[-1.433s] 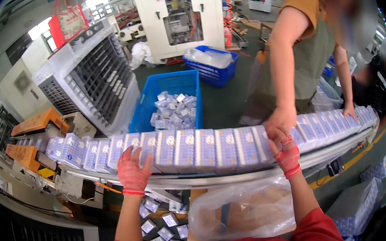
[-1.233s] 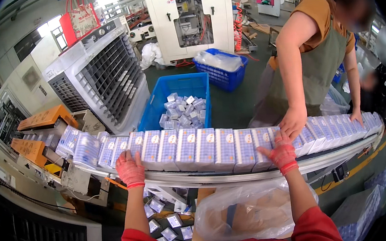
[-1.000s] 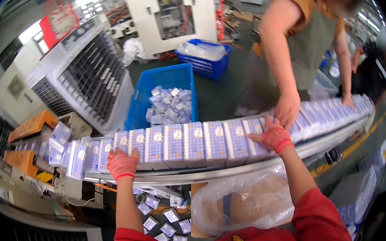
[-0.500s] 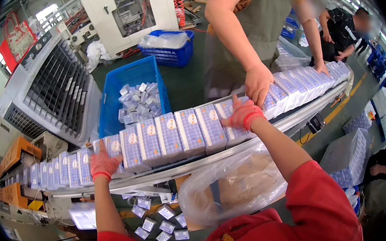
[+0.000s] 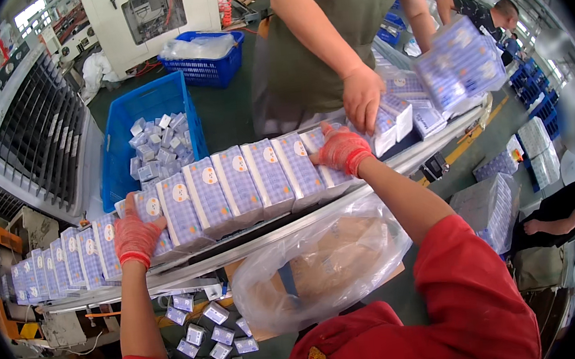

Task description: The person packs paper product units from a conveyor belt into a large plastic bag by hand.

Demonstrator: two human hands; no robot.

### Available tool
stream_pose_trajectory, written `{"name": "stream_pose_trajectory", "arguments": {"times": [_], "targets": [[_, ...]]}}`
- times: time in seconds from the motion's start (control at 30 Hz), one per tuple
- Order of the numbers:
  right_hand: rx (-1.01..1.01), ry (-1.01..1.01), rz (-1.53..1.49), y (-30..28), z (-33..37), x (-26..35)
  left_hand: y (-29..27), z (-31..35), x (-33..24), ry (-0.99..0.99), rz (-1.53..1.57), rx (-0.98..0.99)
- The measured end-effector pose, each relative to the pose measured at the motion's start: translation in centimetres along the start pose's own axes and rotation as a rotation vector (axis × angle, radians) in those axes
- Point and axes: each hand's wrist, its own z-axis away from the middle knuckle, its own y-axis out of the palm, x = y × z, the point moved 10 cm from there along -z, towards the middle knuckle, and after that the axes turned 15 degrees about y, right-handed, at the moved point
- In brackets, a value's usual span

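Observation:
A row of purple-and-white checked tissue packs [image 5: 237, 184] stands on edge along the conveyor [image 5: 205, 262]. My left hand [image 5: 139, 230], in a red mesh glove, presses against a pack toward the row's left part, one finger stretched up its side. Several packs to the right, my right hand [image 5: 342, 151], gloved alike, clasps the row with thumb and fingers spread over a pack. The packs between my hands lean slightly together. Close beside my right hand, a co-worker's hand [image 5: 363, 97] rests on further packs. The co-worker's other hand is hidden behind a raised bundle of packs [image 5: 460, 66].
Beyond the conveyor stands a blue crate [image 5: 109, 138] of small packs, with a blue basket [image 5: 204, 70] behind it and an air cooler [image 5: 35, 145] at left. A plastic-lined carton [image 5: 323, 262] sits below me. Loose small packs [image 5: 218, 338] lie on the floor.
The co-worker has lifted a bundle of packs off the right end of the row. My hands keep their hold at both ends of their stretch; the whole view has shifted.

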Motion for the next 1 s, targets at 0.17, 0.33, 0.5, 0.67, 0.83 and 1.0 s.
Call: {"name": "stream_pose_trajectory", "arguments": {"times": [0.17, 0.33, 0.5, 0.67, 0.83, 1.0], "targets": [[-0.051, -0.084, -0.103, -1.3, 0.5, -0.9, 0.0, -0.1, -0.2, 0.3, 0.189, -0.29], [-0.011, -0.012, -0.141, -2.5, 0.1, -3.6, -1.1, 0.4, -2.3, 0.422, 0.327, -0.413], [-0.087, -0.092, -0.294, -5.6, 0.4, -5.5, -6.8, 3.1, -3.9, 0.467, 0.467, -0.492], [-0.515, -0.348, -0.443, -10.4, 5.0, -10.4, -10.6, 10.9, -8.5, 0.482, 0.459, -0.543], [-0.439, -0.288, -0.39, -3.2, 7.6, -20.2, -3.4, 18.9, -13.0, 0.451, 0.245, -0.529], [-0.057, 0.012, -0.22, 13.9, 5.8, -28.6, 15.6, 24.5, -8.7, 0.069, 0.321, -0.179]]}}
